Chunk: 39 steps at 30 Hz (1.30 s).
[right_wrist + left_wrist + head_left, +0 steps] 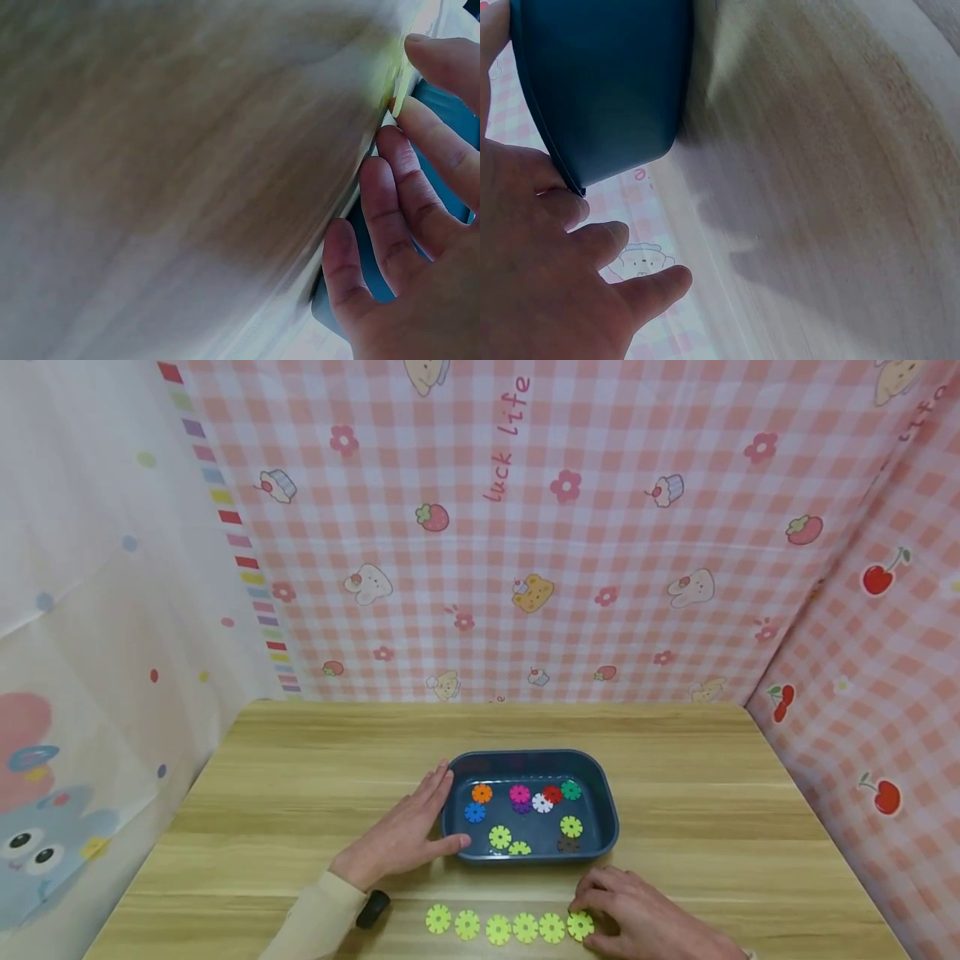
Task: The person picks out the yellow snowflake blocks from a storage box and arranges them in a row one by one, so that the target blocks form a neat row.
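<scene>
Right grip [637,912] — lime disc [581,926] pinched, tray [609,802] near

left hand [403,837]: touches blue tray [606,817] | right hand [639,914]: pinches yellow-green disc [577,930] | five matching discs [526,922]: in row beside it

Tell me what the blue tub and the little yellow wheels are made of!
The tub looks like smooth, slightly glossy plastic, with light glinting inside. The yellow wheels are probably plastic too, fairly matte: thin, evenly coloured, neatly notched.

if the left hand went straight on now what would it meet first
Most likely the dark blue tray: the left hand touches its left rim, though some fingertips might slide past.
</scene>
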Tool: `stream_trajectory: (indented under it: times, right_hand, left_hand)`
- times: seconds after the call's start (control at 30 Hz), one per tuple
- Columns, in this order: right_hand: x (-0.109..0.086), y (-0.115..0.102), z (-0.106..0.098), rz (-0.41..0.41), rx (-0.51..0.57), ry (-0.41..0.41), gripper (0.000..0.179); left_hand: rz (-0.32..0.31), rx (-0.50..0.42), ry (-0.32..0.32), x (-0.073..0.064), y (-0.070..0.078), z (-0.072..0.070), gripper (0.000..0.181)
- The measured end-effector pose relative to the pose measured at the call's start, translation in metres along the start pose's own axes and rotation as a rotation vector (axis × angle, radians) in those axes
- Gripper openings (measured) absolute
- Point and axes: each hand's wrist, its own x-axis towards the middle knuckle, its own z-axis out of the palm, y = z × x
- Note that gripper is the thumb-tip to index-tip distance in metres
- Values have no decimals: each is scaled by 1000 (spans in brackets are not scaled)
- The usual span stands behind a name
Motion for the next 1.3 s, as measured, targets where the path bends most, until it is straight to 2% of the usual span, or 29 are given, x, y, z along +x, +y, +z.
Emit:
stream_trajectory:
  times: [0.23, 0.4, 0.57, 0.77, 0.9, 1.1, 1.3]
  right_hand:
    - [0, 0, -1, 7, -9, -7, 29]
    - [-1, -3, -4, -1, 25, -17, 33]
    - [-2, -12, -10, -12, 99, -31, 31]
    - [-2, -26, -25, -22, 114, -23, 31]
    - [0, -33, -32, -63, 139, 55, 29]
    - [9, -41, -36, -157, 82, 242, 24]
    - [28, -41, -35, -276, 77, 398, 16]
  left_hand:
    - [-8, 3, -3, 0, 1, -1, 99]
    - [-17, -1, -4, -1, 1, 0, 100]
    - [-19, -8, -2, -2, 1, -1, 99]
    - [-9, -25, 5, -2, 1, 0, 100]
    - [-6, -25, 3, -2, 1, 1, 99]
    - [-5, -28, -6, -2, 0, 2, 98]
    - [-8, -28, -6, -1, -1, 0, 100]
